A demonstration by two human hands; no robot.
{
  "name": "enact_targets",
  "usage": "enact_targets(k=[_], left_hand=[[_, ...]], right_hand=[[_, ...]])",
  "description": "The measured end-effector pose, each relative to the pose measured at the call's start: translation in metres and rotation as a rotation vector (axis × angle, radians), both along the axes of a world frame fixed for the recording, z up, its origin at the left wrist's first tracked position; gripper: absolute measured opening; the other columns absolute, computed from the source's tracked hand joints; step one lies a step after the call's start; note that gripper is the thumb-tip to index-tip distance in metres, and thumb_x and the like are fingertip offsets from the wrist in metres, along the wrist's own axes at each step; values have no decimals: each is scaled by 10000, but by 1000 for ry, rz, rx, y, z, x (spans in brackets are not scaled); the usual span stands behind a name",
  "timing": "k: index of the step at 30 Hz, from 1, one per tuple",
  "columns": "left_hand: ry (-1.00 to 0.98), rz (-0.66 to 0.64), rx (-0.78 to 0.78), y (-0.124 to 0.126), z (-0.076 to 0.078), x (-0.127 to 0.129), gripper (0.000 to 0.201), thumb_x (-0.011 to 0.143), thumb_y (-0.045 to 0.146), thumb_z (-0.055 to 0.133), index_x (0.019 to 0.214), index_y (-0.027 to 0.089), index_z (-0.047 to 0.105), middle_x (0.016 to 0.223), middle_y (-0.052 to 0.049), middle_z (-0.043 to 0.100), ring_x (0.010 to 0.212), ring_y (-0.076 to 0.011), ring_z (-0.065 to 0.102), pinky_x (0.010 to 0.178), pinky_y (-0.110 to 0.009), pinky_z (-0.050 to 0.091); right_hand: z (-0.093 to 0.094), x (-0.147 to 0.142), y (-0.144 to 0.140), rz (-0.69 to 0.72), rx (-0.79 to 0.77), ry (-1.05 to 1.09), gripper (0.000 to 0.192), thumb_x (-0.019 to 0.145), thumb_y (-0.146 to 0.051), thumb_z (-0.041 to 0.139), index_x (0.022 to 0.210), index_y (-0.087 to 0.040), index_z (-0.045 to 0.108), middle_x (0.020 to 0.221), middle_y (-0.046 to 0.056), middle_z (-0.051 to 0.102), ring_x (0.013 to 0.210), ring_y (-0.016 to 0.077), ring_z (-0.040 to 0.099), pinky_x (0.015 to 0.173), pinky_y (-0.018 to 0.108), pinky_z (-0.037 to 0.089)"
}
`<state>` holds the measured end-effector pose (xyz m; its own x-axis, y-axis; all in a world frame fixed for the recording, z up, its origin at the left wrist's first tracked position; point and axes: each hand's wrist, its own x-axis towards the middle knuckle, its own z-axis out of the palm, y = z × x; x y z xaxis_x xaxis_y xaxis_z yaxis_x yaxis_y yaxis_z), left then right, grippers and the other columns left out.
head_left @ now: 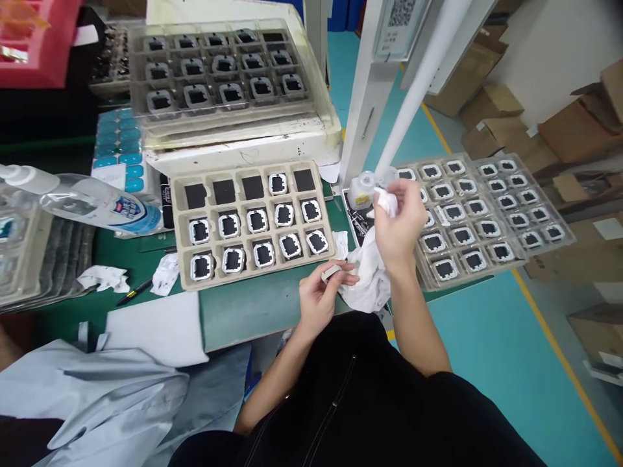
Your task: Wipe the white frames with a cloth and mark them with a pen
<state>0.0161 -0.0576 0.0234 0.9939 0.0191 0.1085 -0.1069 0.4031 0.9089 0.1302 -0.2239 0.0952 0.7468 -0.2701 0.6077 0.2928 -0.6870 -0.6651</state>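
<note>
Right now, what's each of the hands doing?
Left hand: closed on a small square part.
Right hand: closed on a white cloth.

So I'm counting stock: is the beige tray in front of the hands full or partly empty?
Partly empty. The beige tray has four top-row pockets showing only flat black squares, while the other eleven hold framed parts.

Materials and surface finishes at the bench

A soft, crumpled white cloth (370, 279) is held in the right hand (402, 227), and a small pale part (332, 272) with a matt face is pinched in the left hand (318, 298). A matt, fibrous-looking beige tray (179, 259) is seen beside clear, glossy plastic trays (564, 240). The parts in them are framed in shiny, metal-like rims. The table (253, 311) is covered by a smooth, matt green mat, and the spray bottle (92, 204) is made of clear glossy plastic
</note>
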Motion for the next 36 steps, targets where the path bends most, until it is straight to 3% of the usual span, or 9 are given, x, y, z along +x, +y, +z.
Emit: enact_targets(k=[4, 7, 11, 15, 22, 31, 36], left_hand=[[-25, 1, 28, 0, -2, -1, 242, 1091, 388, 776, 1186, 169, 812, 1060, -118, 904, 832, -240, 897, 825, -348, 757], [-26, 8, 40, 0, -2, 0, 253, 1091, 397, 773, 1187, 166, 811, 1055, -120, 903, 825, -239, 894, 828, -349, 753], [-44, 7, 66, 0, -2, 0, 227, 1103, 372, 755, 1197, 172, 809, 1055, -108, 904, 823, -229, 891, 826, -337, 743], [-41, 1, 106, 1, -3, 1, 232, 1101, 389, 755, 1203, 190, 816, 1047, -98, 905, 824, -230, 887, 838, -347, 736], [-24, 11, 116, 1, 1, 1, 259, 1096, 416, 758, 1180, 177, 813, 1037, -103, 903, 805, -228, 885, 825, -339, 739], [-18, 13, 67, 1, -5, 1, 283, 1088, 433, 770, 1198, 174, 804, 1071, -115, 897, 827, -232, 891, 824, -348, 749], [-25, 15, 80, 0, -4, 3, 286, 1086, 439, 771, 1194, 176, 796, 1067, -111, 901, 824, -231, 890, 804, -337, 747]], right_hand=[[3, 43, -7, 22, -181, 112, 275, 995, -82, 566, 1076, -252, 767, 1190, 130, 756, 1212, 345, 700, 1165, 588, 547], [5, 59, -14, 94, -285, 184, 302, 947, -48, 583, 1058, -242, 786, 1213, 148, 792, 1224, 374, 685, 1182, 635, 538], [10, 62, -25, 185, -359, 197, 300, 986, -83, 558, 1033, -233, 813, 1160, 138, 824, 1223, 394, 656, 1160, 674, 537], [13, 62, -32, 208, -382, 190, 318, 1035, -136, 540, 1139, -256, 816, 1128, 113, 817, 1144, 368, 673, 1112, 636, 561], [7, 67, -32, 232, -433, 195, 344, 1004, -124, 523, 1030, -262, 837, 1124, 129, 770, 1096, 354, 664, 1037, 601, 587], [5, 82, -36, 274, -416, 195, 290, 1067, -283, 554, 984, -262, 830, 1053, 140, 774, 1130, 376, 643, 1129, 648, 552], [2, 84, -37, 241, -457, 236, 326, 1051, -236, 530, 907, -270, 820, 1047, 137, 789, 1097, 362, 643, 1106, 624, 547]])
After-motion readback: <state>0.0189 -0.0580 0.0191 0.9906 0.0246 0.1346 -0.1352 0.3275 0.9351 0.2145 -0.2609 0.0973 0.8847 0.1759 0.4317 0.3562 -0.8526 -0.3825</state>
